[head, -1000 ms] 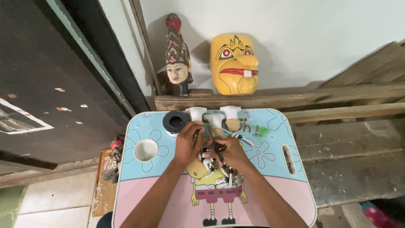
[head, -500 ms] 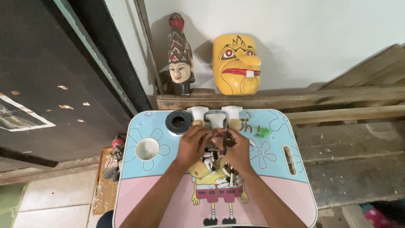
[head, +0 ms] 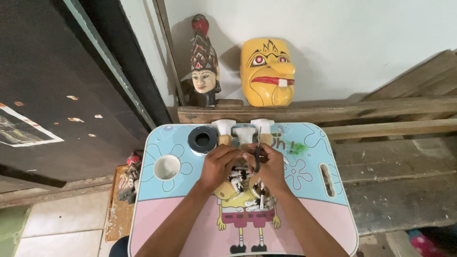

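1. Here, both hands meet over the middle of a small blue-and-pink children's lap table (head: 304,200) printed with a yellow cartoon figure.
2. The left hand (head: 218,165) is curled, its fingers closed on a small white piece that is mostly hidden from view.
3. The right hand (head: 271,166) pinches a thin dark pointed tool (head: 257,153), held nearly upright with its tip above the knuckles.
4. Beneath the hands lies a heap of small white and black pieces (head: 252,190), resting on the cartoon print.
5. A black roll of tape with a white rim (head: 202,140) sits at the table's far left, near three white-topped wooden pegs (head: 245,132) along the far edge.
6. A round white cup recess (head: 167,167) lies left of the left hand.
7. Compared with half a second earlier, the hands have stayed in the same spot, pressed closer together; the tool stands more upright.
8. Behind, a yellow wooden mask (head: 267,71) and a carved painted head with a tall headdress (head: 204,66) lean on a plank ledge.
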